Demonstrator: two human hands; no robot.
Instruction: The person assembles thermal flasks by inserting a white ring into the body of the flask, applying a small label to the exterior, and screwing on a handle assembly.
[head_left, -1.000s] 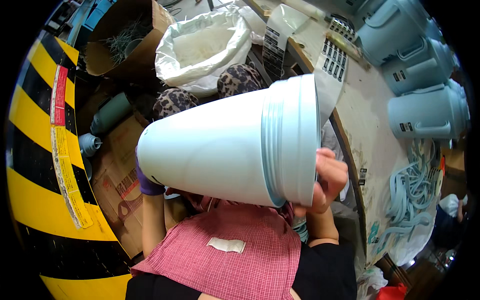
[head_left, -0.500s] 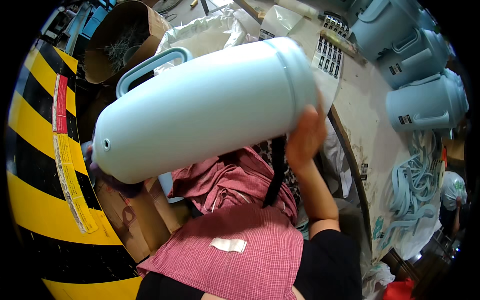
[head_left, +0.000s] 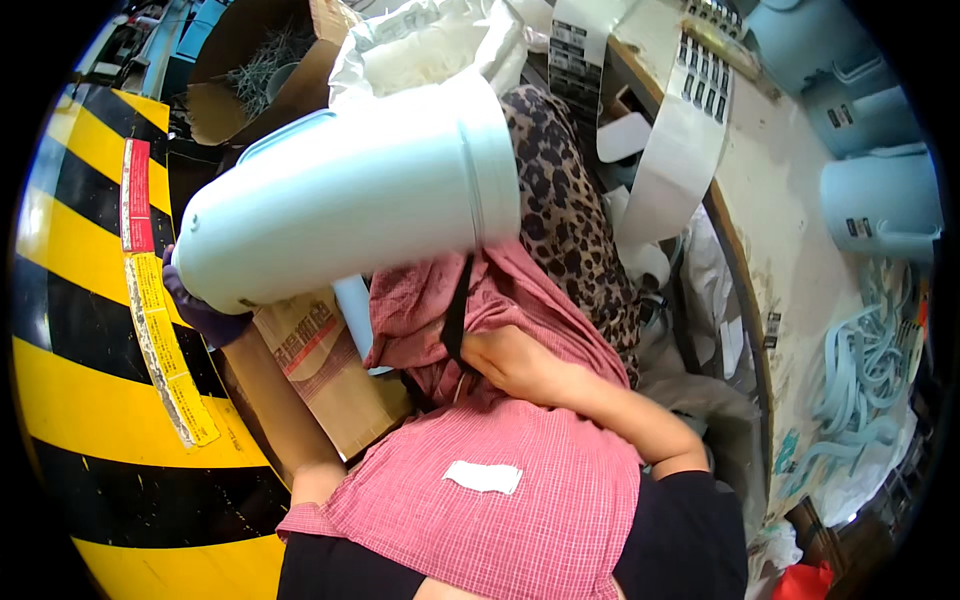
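Seen from above, a person in a red checked apron (head_left: 520, 500) holds a large pale blue plastic jug (head_left: 350, 195) lying on its side over the lap, base to the left and wide open rim to the right, with its handle along the upper edge. The left hand (head_left: 205, 315), in a purple glove, is pressed under the jug's base at the left and supports it; its fingers are mostly hidden, so how far they curl cannot be told. The right hand (head_left: 510, 365) lies bare on the bunched apron below the jug, apart from it, fingers loosely bent and tucked into the cloth, seemingly gripping a fold, though the view is poor here.

Behind the jug a leopard-print cloth (head_left: 570, 220) covers the legs. A brown cardboard box (head_left: 320, 370) sits just beneath the jug, beside a yellow and black striped barrier (head_left: 90, 380) at the left. The desk (head_left: 790, 230) runs along the right, carrying more pale blue jugs (head_left: 880, 200) at its far right corner, a heap of pale blue straps (head_left: 860, 370) near its front edge, and strips of labels (head_left: 690, 120) hanging over its left edge.
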